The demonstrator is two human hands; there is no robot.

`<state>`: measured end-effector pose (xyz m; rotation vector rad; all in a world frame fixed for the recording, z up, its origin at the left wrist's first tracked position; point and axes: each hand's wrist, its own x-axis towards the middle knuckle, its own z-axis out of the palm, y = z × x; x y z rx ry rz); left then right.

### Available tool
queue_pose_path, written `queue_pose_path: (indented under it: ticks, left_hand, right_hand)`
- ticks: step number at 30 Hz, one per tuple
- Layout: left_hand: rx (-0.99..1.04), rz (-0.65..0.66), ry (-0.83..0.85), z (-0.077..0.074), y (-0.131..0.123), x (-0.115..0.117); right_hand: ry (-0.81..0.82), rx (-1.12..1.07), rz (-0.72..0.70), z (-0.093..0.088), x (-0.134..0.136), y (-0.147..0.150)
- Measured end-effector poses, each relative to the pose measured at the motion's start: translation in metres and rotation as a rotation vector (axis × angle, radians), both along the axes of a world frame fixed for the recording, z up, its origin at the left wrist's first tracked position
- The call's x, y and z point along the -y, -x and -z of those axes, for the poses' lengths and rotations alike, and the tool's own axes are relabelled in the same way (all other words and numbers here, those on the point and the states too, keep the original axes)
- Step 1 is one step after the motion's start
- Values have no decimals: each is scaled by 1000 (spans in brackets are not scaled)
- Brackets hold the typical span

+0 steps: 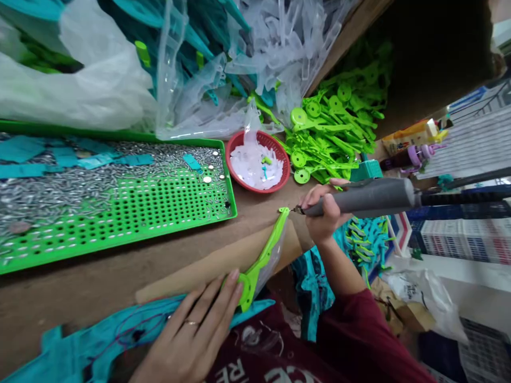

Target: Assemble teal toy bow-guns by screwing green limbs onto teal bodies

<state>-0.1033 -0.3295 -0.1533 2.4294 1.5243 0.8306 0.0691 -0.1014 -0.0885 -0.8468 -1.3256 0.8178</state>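
Note:
My right hand [324,215] is wrapped round a grey power screwdriver [371,197], which lies sideways with its cable running off to the right. Its thin bit meets the upper tip of a long lime-green plastic part [264,258]. A translucent plastic piece [272,266] sits along that part's right side. My left hand [199,324] lies flat with fingers stretched out, the fingertips pressing on the part's wide round end. Beneath this hand is a larger turquoise plastic body [147,319] with thin wires across it. Any screw at the bit is too small to make out.
A green perforated tray [159,229] of small screws stands left. Beside it sits a red basket [286,175] of translucent pieces. Lime-green parts [327,127] are piled behind, near clear plastic pieces [279,48] and a white bag [96,80]. Turquoise parts [359,244] lie right.

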Motion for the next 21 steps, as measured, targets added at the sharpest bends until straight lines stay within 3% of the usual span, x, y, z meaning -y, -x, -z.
queue_pose_path:
  ticks: [9,13,16,19,21]
  left_hand:
    - [-31,-1,0,-4,2,-2]
    - [-62,26,-40,-9,6,-6]
    - [46,-19,9,-33,13,-18]
    - [213,-214,105,-65,23,-44]
    - [176,-276,93,-81,36,-70]
  right_hand:
    - [-1,-13,-148,15,-7,-3]
    - [-66,-6,-145,2,-6,-3]
    - [-155,-59,-252,-26,2,13]
    - [-192,-89,-522,-56,15,44]
    - [-162,-110,-729,-68,23,68]
